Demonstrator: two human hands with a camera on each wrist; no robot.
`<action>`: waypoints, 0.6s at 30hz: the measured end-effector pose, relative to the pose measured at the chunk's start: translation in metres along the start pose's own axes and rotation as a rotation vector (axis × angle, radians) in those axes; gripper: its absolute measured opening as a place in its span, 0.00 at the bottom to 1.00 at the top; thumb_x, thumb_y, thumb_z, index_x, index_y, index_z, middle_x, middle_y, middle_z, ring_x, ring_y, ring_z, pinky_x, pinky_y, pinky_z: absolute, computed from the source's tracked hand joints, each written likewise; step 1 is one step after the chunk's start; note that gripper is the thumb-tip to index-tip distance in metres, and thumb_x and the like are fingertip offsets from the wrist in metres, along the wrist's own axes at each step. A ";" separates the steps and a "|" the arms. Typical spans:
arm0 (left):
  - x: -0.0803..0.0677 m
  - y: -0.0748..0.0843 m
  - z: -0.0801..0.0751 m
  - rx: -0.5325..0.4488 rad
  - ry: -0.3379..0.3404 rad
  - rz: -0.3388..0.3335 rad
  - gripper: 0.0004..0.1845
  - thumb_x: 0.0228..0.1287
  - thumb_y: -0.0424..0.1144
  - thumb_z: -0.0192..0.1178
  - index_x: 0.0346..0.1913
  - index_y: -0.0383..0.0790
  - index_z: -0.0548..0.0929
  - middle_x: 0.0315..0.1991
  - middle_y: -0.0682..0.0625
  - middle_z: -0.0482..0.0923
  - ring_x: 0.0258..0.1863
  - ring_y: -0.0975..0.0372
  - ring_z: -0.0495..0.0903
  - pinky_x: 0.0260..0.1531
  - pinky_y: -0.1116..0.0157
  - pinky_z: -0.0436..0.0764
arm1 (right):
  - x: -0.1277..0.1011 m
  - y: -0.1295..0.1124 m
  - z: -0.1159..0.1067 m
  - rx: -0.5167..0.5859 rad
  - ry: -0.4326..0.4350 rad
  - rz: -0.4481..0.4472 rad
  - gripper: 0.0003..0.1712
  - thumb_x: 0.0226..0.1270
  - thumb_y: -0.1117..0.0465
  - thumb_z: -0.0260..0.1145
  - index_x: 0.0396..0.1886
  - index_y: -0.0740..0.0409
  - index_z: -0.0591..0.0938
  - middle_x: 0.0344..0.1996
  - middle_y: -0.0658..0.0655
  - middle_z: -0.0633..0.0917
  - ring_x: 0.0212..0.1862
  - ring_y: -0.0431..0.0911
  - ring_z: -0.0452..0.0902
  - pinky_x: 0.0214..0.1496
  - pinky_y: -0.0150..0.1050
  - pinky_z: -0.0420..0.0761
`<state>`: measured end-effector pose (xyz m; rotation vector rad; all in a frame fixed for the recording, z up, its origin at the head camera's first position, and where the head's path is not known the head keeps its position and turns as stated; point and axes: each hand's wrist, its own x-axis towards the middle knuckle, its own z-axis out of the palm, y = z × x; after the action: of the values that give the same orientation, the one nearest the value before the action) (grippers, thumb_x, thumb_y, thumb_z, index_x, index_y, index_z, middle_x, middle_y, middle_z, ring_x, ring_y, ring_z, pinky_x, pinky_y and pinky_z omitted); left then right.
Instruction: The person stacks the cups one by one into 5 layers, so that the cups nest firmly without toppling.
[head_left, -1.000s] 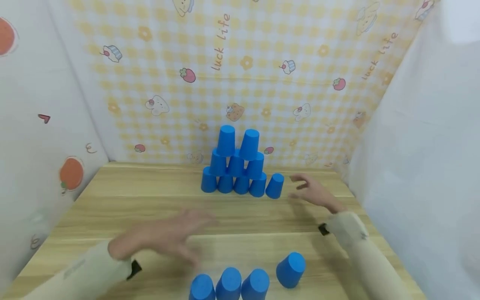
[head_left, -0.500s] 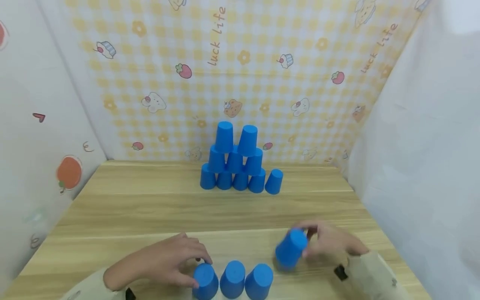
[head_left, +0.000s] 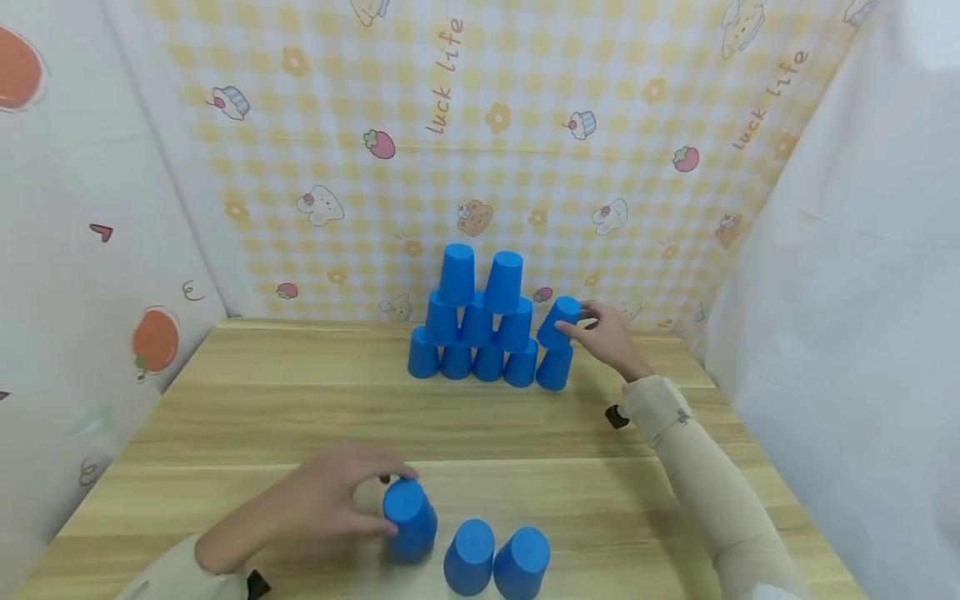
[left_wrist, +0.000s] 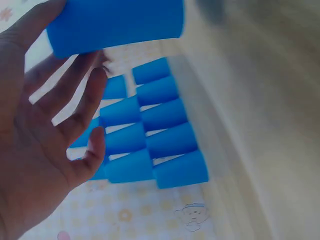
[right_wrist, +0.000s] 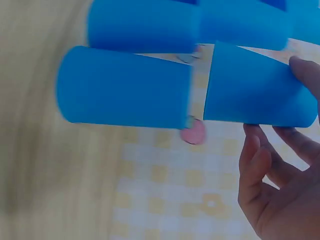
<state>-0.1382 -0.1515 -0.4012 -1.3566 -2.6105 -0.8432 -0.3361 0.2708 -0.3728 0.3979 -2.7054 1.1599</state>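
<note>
- Far right, the right hand pinches a blue plastic cup atop the pyramid's right edge.
- Nearby, the left hand grips another blue cup; bare wooden table lies between.

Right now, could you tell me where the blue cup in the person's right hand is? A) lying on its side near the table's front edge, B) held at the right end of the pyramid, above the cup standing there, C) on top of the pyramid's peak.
B: the right hand holds the blue cup above the end cup of the pyramid.

Table smeared by blur in both wrist views, near cups clipped by head view's lower edge
</note>
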 end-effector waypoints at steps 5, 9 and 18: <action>0.030 0.000 -0.017 -0.045 0.155 -0.120 0.29 0.57 0.57 0.70 0.60 0.51 0.80 0.48 0.63 0.82 0.42 0.70 0.78 0.41 0.65 0.82 | -0.001 0.007 0.009 -0.006 -0.049 0.000 0.40 0.64 0.41 0.69 0.66 0.62 0.73 0.57 0.66 0.80 0.56 0.61 0.78 0.52 0.54 0.82; 0.076 0.005 -0.034 -0.092 0.246 -0.196 0.27 0.57 0.50 0.73 0.59 0.45 0.81 0.46 0.56 0.84 0.40 0.64 0.80 0.39 0.60 0.83 | -0.020 -0.027 -0.006 0.037 -0.040 -0.071 0.39 0.65 0.45 0.70 0.71 0.58 0.70 0.62 0.66 0.76 0.53 0.61 0.77 0.45 0.51 0.82; 0.189 0.025 -0.063 -0.225 0.364 -0.189 0.37 0.58 0.51 0.72 0.67 0.38 0.73 0.59 0.45 0.79 0.49 0.55 0.83 0.44 0.57 0.84 | -0.041 -0.137 -0.011 0.081 -0.142 -0.435 0.32 0.60 0.58 0.75 0.63 0.58 0.77 0.50 0.57 0.85 0.46 0.48 0.80 0.41 0.45 0.81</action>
<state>-0.2442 -0.0341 -0.2779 -0.8947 -2.4360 -1.3058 -0.2537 0.1952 -0.2821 1.0548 -2.5007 1.1456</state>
